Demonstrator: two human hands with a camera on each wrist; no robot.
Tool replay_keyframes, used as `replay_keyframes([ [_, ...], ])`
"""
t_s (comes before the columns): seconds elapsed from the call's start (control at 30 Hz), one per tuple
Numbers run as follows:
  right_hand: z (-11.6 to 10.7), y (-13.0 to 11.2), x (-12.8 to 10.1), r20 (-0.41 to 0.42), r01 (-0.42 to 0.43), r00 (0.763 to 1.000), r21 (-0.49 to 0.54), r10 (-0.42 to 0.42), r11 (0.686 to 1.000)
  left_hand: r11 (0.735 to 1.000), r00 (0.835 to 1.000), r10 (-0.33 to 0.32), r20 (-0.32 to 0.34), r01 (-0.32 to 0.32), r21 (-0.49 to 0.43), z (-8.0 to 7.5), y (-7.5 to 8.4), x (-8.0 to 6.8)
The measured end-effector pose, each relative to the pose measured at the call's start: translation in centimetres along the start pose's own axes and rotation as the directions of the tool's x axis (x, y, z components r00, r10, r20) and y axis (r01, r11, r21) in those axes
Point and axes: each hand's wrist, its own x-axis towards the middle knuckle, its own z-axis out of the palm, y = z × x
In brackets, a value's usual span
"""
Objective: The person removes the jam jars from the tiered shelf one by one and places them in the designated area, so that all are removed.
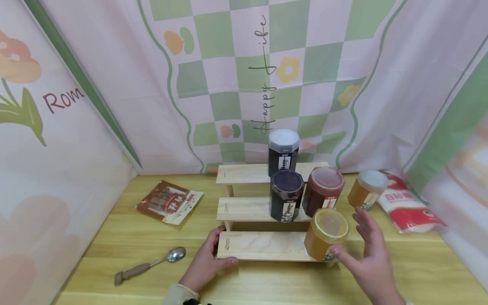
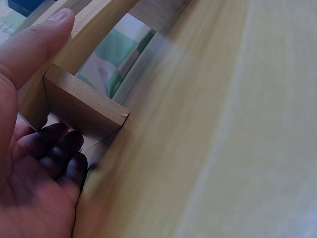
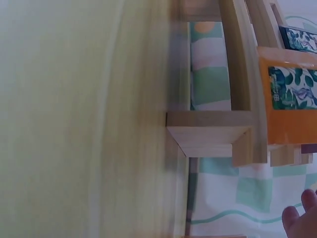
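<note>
A three-step wooden shelf (image 1: 263,248) stands on the table. My left hand (image 1: 207,258) grips the left end of its lowest step, thumb on the front edge; in the left wrist view the fingers (image 2: 74,166) curl by the shelf's leg (image 2: 86,101). An amber jar with a yellow lid (image 1: 331,226) sits at the lowest step's right end. My right hand (image 1: 367,258) is spread beside it, thumb overlapping the jar's lower right in the head view. On the middle step are a dark purple jar (image 1: 286,197) and a red jar (image 1: 323,190). A dark jar with a whitish lid (image 1: 283,152) is on top.
Right of the shelf stands another amber jar with a pale lid (image 1: 367,190), against a red and white bag (image 1: 409,205). A brown snack packet (image 1: 169,202) and a spoon (image 1: 150,264) lie on the left. Patterned curtain (image 1: 249,84) hangs behind the table.
</note>
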Motion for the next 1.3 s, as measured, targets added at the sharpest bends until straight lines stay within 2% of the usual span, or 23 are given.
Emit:
replay_keyframes([
  [0.07,0.2,0.0,-0.1,0.032,0.003,0.999,-0.023,-0.002,1.0,1.0,1.0,-0.001,-0.001,0.001,-0.001,0.0,0.0,0.0],
  [0.3,0.8,-0.2,-0.6,0.089,-0.081,0.992,-0.065,0.087,0.995,1.0,1.0,-0.006,0.001,0.006,0.002,0.0,0.0,0.0],
  [0.57,1.3,-0.2,-0.9,0.052,-0.124,0.99,-0.098,0.129,0.987,1.0,1.0,0.0,0.004,0.0,0.004,0.0,0.0,0.0],
  [0.67,1.3,-0.2,-0.9,0.046,-0.124,0.99,-0.119,0.13,0.985,1.0,1.0,0.002,0.002,-0.002,0.006,0.0,0.0,0.0],
  [0.9,1.4,-0.2,-0.5,0.056,-0.051,0.997,-0.151,0.06,0.987,1.0,1.0,-0.001,0.004,0.001,-0.001,0.0,0.0,-0.1],
  [1.2,2.0,-0.6,-0.4,0.08,-0.207,0.97,-0.214,0.229,0.955,1.0,1.0,-0.001,0.004,0.001,-0.007,-0.1,0.0,-0.1],
  [1.3,2.3,-0.8,-0.4,0.076,-0.236,0.963,-0.218,0.258,0.947,1.0,1.0,-0.004,0.004,0.004,0.001,0.0,0.0,-0.1],
])
